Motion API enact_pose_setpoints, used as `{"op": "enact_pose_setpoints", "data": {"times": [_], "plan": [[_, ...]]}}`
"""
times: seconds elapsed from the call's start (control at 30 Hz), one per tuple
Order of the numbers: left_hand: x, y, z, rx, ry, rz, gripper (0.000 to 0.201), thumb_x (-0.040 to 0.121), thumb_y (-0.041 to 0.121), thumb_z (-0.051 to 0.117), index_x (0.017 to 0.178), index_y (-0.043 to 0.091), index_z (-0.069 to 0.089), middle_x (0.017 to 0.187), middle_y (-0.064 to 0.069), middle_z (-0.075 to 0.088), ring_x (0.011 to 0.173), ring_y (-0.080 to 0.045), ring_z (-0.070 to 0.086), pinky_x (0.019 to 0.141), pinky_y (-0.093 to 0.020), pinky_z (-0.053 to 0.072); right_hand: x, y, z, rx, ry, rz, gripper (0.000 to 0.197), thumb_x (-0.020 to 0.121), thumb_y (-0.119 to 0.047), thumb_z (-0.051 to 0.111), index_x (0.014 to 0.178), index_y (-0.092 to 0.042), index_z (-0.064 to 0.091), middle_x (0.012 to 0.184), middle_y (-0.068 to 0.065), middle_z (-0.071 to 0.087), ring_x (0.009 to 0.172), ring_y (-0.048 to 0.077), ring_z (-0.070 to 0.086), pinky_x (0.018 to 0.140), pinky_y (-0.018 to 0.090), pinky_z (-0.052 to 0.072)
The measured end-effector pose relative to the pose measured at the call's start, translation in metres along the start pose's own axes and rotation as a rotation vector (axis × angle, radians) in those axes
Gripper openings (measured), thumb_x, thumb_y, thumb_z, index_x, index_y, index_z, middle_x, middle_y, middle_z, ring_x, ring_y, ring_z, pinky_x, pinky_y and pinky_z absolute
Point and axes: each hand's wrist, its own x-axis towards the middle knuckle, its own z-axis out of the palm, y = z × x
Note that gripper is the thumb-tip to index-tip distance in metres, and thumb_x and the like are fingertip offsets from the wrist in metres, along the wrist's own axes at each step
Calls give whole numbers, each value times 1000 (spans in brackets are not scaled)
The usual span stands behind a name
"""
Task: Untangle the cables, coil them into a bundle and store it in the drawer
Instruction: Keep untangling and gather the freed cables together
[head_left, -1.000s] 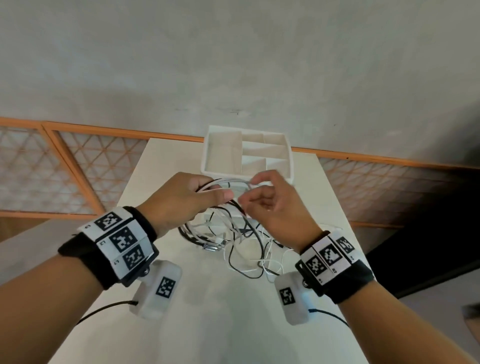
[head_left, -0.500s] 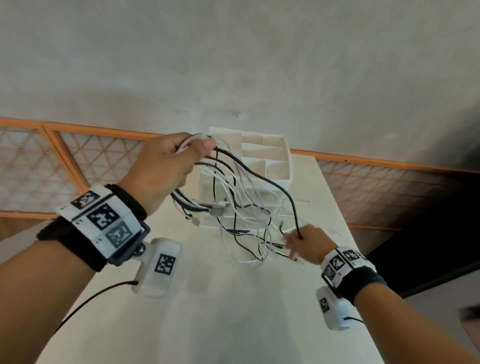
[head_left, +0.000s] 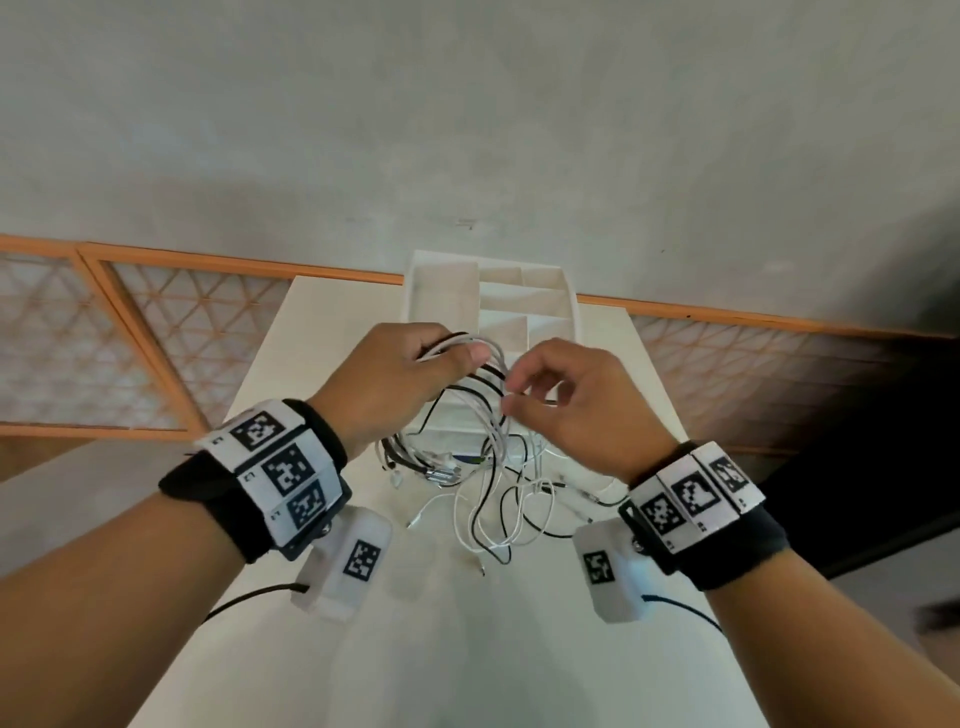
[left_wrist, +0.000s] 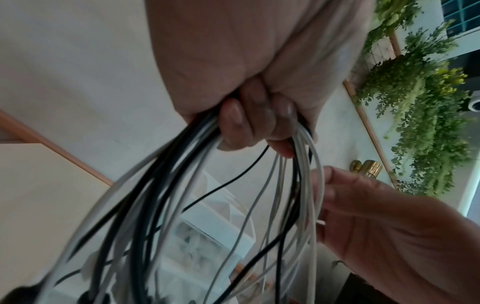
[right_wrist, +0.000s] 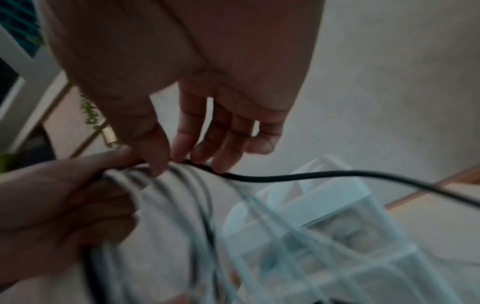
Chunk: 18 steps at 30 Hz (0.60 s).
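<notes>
Several black and white cables (head_left: 493, 499) hang in loops from my left hand (head_left: 457, 353), which grips their tops in a fist above the table; their loose ends lie on the tabletop. My right hand (head_left: 511, 392) is right beside it and pinches a black cable (right_wrist: 311, 176) between thumb and fingertips (right_wrist: 182, 158) at the bundle. The left wrist view shows my left hand's fingers (left_wrist: 257, 131) curled round the cables (left_wrist: 161, 205). Behind the hands stands the white drawer unit (head_left: 550, 306), its top tray split into compartments.
The narrow white table (head_left: 467, 649) drops off at its left and right edges. An orange lattice rail (head_left: 156, 322) and a plain wall lie behind it. Green hanging plants (left_wrist: 420, 102) appear in the left wrist view.
My left hand has come down from its raised position with the cables. My right hand has risen from the tabletop to the bundle, bringing a black cable up with it.
</notes>
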Motion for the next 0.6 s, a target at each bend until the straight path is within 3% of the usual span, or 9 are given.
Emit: {"op": "enact_pose_setpoints", "data": {"times": [0.07, 0.17, 0.3, 0.37, 0.47, 0.53, 0.6], "plan": [[1, 1, 2, -3, 7, 2, 33, 86, 43, 68, 74, 12, 65, 45, 13, 38, 37, -4, 31, 39, -15, 26, 2, -3, 15, 25, -60, -18, 8, 83, -18, 77, 80, -12, 73, 67, -6, 63, 55, 3, 50, 59, 13, 38], [0, 1, 2, 17, -6, 7, 39, 84, 45, 69, 79, 6, 65, 43, 14, 39, 38, -3, 32, 41, -16, 27, 4, 15, 27, -91, -105, -1, 27, 88, -25, 70, 70, -5, 69, 56, 3, 56, 50, 9, 41, 54, 22, 35], [-2, 1, -2, 63, -35, 10, 50, 77, 50, 75, 85, 1, 66, 47, 14, 40, 42, -6, 33, 43, -19, 26, 4, 60, 26, -332, -94, 120, 21, 87, -30, 70, 71, -16, 72, 64, -1, 66, 59, 7, 55, 62, 24, 40], [-2, 1, -8, 93, -68, -20, 55, 72, 53, 78, 84, 1, 67, 53, 8, 43, 45, -9, 33, 45, -22, 26, 2, 84, 15, -462, -90, 311, 24, 88, -42, 68, 78, -21, 74, 71, -3, 64, 73, 17, 61, 67, 27, 39], [-5, -1, -12, 374, -197, -95, 57, 73, 59, 75, 65, 7, 54, 57, 0, 43, 48, -13, 35, 49, -25, 25, 4, 104, -8, -471, 51, 533, 26, 93, -43, 62, 83, -23, 75, 78, 3, 68, 83, 27, 64, 70, 27, 42], [-5, -5, -8, 522, -207, -141, 55, 79, 58, 70, 60, 13, 45, 56, 2, 40, 48, -13, 36, 49, -26, 24, 13, 103, -19, -383, 246, 515, 21, 94, -32, 56, 86, -24, 73, 78, 6, 73, 81, 29, 70, 76, 32, 54], [-4, -11, -6, 518, -162, -185, 54, 81, 59, 68, 62, 12, 49, 58, 1, 44, 50, -14, 40, 50, -27, 27, 20, 100, -28, -301, 465, 483, 22, 95, -33, 52, 89, -21, 69, 77, 5, 74, 79, 29, 71, 81, 40, 57]]}}
